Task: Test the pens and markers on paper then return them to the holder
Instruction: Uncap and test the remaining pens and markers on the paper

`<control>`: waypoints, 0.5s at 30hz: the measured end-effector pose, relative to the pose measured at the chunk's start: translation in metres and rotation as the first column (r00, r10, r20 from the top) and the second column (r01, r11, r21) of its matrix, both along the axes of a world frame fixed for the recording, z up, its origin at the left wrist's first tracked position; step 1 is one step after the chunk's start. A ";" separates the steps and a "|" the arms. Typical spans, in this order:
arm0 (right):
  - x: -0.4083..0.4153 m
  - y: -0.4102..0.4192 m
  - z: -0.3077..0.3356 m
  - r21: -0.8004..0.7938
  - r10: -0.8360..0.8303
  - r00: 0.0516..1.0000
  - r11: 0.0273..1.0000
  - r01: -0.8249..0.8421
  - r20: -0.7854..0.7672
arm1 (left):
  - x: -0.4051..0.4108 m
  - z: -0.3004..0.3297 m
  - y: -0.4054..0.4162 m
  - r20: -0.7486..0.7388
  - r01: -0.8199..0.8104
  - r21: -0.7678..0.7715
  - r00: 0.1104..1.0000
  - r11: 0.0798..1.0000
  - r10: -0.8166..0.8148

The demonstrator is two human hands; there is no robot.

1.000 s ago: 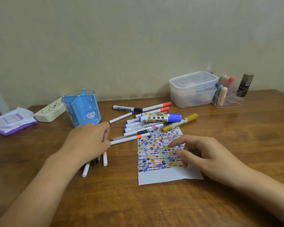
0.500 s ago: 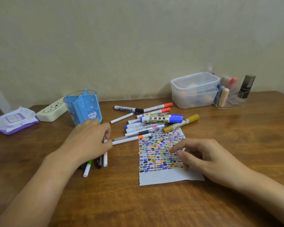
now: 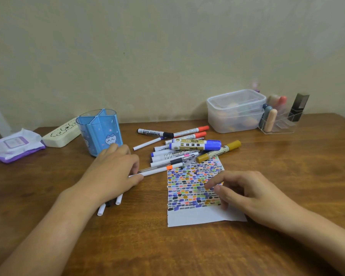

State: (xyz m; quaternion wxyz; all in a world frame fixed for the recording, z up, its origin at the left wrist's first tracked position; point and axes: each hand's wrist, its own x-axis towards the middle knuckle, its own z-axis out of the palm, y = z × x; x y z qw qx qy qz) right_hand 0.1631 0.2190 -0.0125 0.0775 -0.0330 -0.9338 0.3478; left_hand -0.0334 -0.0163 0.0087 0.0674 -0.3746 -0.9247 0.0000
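A blue cat-print holder [image 3: 100, 132] stands empty at the back left. Several pens and markers [image 3: 187, 148] lie in a loose pile right of it, among them a thick blue-capped marker [image 3: 195, 146] and a gold marker [image 3: 219, 151]. My left hand [image 3: 116, 172] lies palm down over a few thin pens [image 3: 101, 211]. Its thumb and forefinger pinch the end of a white pen with an orange band [image 3: 157, 170]. The paper [image 3: 195, 216], covered with colour swatches, lies in front of the pile. My right hand [image 3: 245, 194] hovers over the paper's right side, fingers loosely curled, holding nothing.
A clear lidded box [image 3: 235, 110] and a clear organiser with tubes [image 3: 277, 120] stand at the back right by the wall. A cream pencil case [image 3: 61, 135] and a purple wipes pack [image 3: 14, 145] lie at the back left of the wooden table [image 3: 287, 166].
My left hand has slid a little right, over the thin pens, hiding their green and dark parts, and closed on the white pen's end. My right hand has barely moved.
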 end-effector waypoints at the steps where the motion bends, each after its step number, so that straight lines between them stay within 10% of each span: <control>1: 0.000 0.000 0.000 0.003 0.002 1.000 1.000 -0.002 0.002 | 0.001 0.000 0.002 -0.008 0.002 0.005 1.000 1.000 -0.002; 7: 0.000 0.000 -0.001 0.007 0.001 1.000 1.000 -0.001 -0.002 | 0.001 0.006 0.001 0.001 -0.011 0.008 1.000 1.000 0.011; 15: -0.001 0.000 -0.002 -0.007 -0.001 0.998 1.000 0.001 -0.069 | 0.023 0.027 0.002 0.119 -0.055 0.375 0.993 0.926 0.011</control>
